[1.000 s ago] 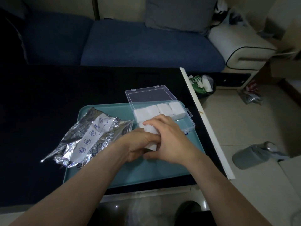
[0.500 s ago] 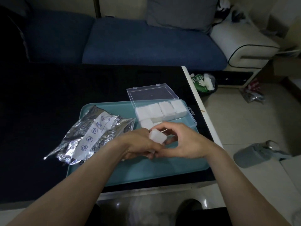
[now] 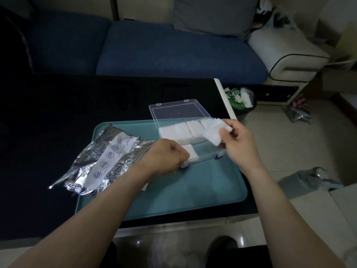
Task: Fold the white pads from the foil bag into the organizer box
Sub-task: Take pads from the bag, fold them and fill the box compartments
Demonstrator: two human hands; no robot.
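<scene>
White pad [image 3: 213,134]: I read it as light, limp, best pinched at an edge; held over the organizer box [image 3: 204,149] at 3 o'clock.
Right hand [image 3: 239,141]: pinching it.
Left hand [image 3: 166,157]: curled at the box's front; hold unclear.
Foil bag [image 3: 104,161]: 9 o'clock, on the tray [image 3: 193,190].

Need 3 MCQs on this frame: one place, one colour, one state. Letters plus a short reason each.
1. Where does the foil bag lie?
A. on the sofa
B. on the tray's left part
C. in the box

2. What colour is the tray?
A. teal
B. red
C. yellow

3. How is the box lid?
A. shut
B. removed
C. open, hinged back

Key: 1 B, the bag overlaps the tray's left edge. 2 A, the bare tray surface is teal. 3 C, the clear lid lies back behind the box while the right hand holds a pad over it.
</scene>
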